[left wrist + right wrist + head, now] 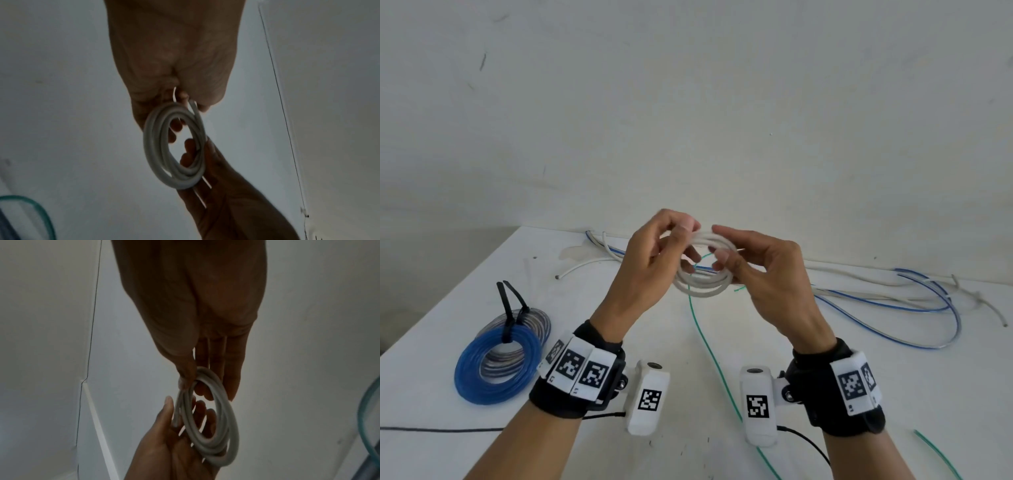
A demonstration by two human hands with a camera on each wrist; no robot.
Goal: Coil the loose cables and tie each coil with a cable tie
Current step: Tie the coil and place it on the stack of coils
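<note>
Both hands hold the white coil (702,263) in the air above the bench (825,359): the left hand (650,263) pinches its top with thumb and curled fingers, and the right hand (767,274) clamps the opposite side. To do this well, keep the loops stacked flat and tuck in the free end. Then let one hand keep its grip while the other fetches a tie, or the loops may spring apart.
</note>
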